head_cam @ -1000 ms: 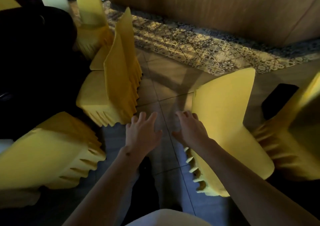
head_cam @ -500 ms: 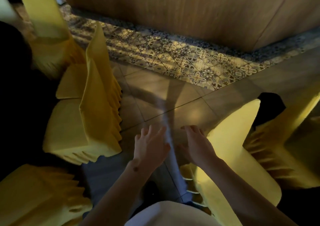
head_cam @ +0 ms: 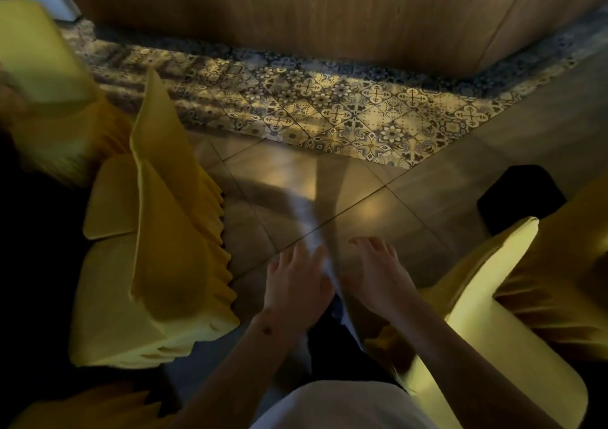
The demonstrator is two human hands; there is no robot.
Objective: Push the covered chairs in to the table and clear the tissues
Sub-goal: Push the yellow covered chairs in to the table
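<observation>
Chair [head_cam: 487,313] shifted right, beside R grip [head_cam: 378,277]

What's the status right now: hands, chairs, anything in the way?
Left hand open, right hand open, both empty. Right chair beside right hand, untouched. Left chair apart. No tissues visible.

Ahead of us a wood-panelled wall [head_cam: 329,17] rises behind a strip of patterned floor tiles [head_cam: 345,106] (floral and cross motifs); nearer lie plain brown floor tiles [head_cam: 477,178] and a black object [head_cam: 519,195].
</observation>
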